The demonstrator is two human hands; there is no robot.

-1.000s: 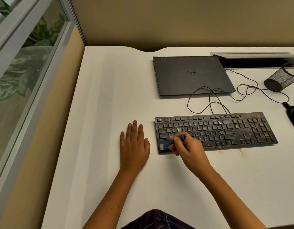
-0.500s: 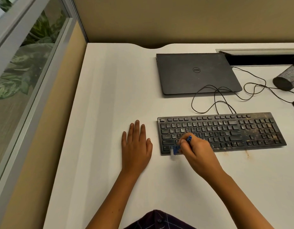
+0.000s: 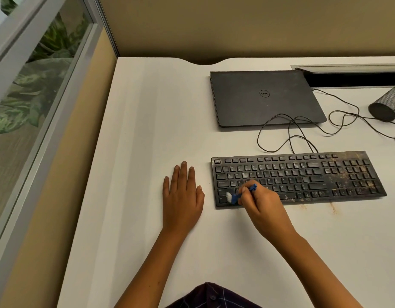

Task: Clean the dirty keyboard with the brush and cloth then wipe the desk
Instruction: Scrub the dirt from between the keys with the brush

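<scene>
Two hands are at work on a white desk (image 3: 147, 141), and reading from the left: beyond the glass partition (image 3: 36, 74) some plants show dimly; then the left hand (image 3: 182, 196) lies flat on the desk with fingers straight and together, holding nothing, just beside the keyboard's left end without touching it. Next comes the keyboard (image 3: 303, 174), lying near the front of the desk, and over its lower-left corner the right hand (image 3: 263, 205) pinches a small blue brush (image 3: 238, 195) between thumb and fingertips, white bristles down on the bottom-row keys. Behind the keyboard sits a closed laptop (image 3: 265, 96), with a thin cable (image 3: 303, 130) looping between them, and a mesh cup (image 3: 387, 105) lies on its side at the far right. As for progress, I judge the job barely begun: the left keys look fairly dark and clean, but brown grime coats the number pad and right end, and rusty stains (image 3: 332, 207) mark the desk just in front. Brushing the rest, wiping with the cloth, and wiping the desk all seem left. No cloth is in view anywhere. The mesh cup and a dark object at the right edge are cut off, and the right hand covers several keys and most of the brush handle.
</scene>
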